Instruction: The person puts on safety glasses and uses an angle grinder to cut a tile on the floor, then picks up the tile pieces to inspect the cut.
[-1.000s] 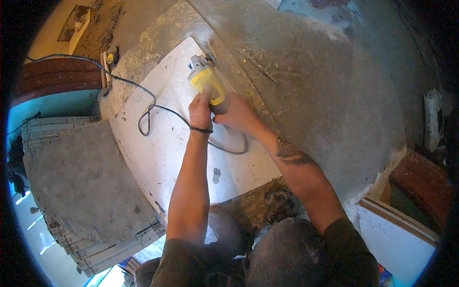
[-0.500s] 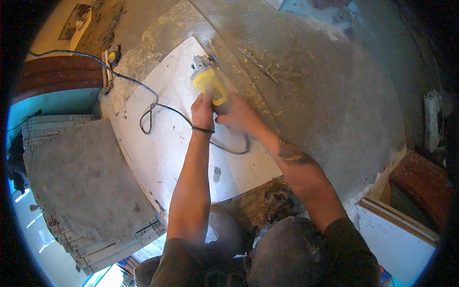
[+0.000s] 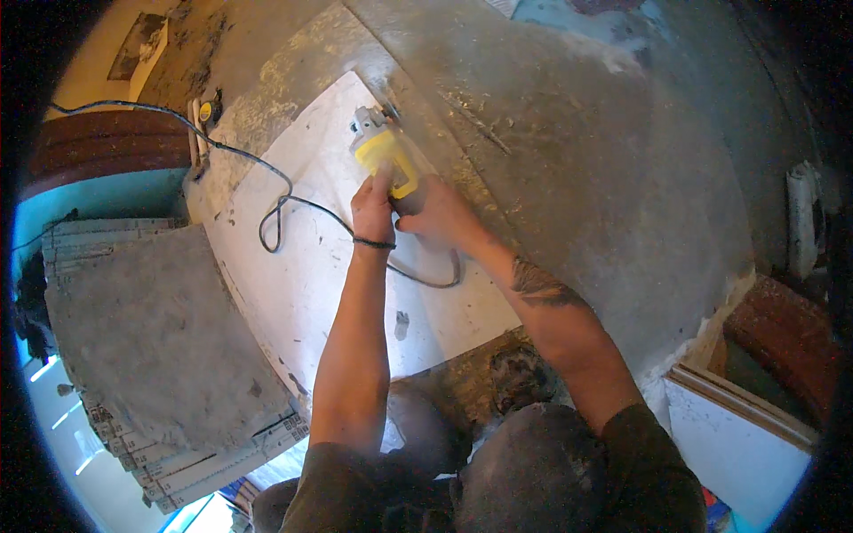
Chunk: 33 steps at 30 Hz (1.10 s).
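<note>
A yellow and grey power tool (image 3: 382,153), like an angle grinder, is held over the upper right edge of a large pale tile or board (image 3: 293,320). My left hand (image 3: 373,204) is closed on its body from the left. My right hand (image 3: 435,209) grips its rear lower part on the right, some fingers hidden. The disc at the tool's head is blurred, with haze around it. A black cord (image 3: 275,200) loops across the pale surface and passes by my left wrist.
Dusty stacked cardboard packs (image 3: 160,329) lie at left. A tape measure (image 3: 210,111) and long tools (image 3: 195,133) lie at upper left. The dusty floor (image 3: 604,160) holds scattered debris. A white panel (image 3: 729,444) and dark red curved piece (image 3: 777,342) stand at right.
Both hands and the tool moved very slightly right, then back left and a little down. The grip is unchanged, and nothing else has visibly moved.
</note>
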### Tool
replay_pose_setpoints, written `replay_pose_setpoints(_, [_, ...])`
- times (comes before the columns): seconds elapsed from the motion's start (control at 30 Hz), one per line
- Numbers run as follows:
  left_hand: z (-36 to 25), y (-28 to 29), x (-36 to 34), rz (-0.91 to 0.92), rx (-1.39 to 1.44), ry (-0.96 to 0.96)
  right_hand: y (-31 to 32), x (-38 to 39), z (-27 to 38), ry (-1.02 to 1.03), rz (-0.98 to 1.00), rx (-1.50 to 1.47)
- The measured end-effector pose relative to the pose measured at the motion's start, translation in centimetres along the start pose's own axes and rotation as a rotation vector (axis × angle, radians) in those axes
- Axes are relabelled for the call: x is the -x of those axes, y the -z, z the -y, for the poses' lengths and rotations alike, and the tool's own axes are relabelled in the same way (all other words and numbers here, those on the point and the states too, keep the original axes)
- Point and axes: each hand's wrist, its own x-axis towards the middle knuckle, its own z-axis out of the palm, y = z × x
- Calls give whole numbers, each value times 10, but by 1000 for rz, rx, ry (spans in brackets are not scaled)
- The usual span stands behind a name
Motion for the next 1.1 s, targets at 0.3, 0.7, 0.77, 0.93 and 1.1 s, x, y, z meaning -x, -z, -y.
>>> replay_pose_setpoints(0.3, [3, 0, 6, -12, 107, 18, 7, 14, 16, -47, -12, -15])
replay_pose_setpoints(0.7, [7, -4, 5, -14, 84, -10, 3, 12, 7, -60, -8, -57])
replay_pose_setpoints(0.77, [10, -5, 6, -19, 104, -7, 1, 14, 7, -71, -20, -78])
replay_pose_setpoints(0.93, [12, -1, 5, -17, 85, -17, -3, 12, 2, -52, -26, -68])
replay_pose_setpoints(1.1, [3, -5, 10, -12, 84, -7, -4, 9, -3, -74, -22, -46])
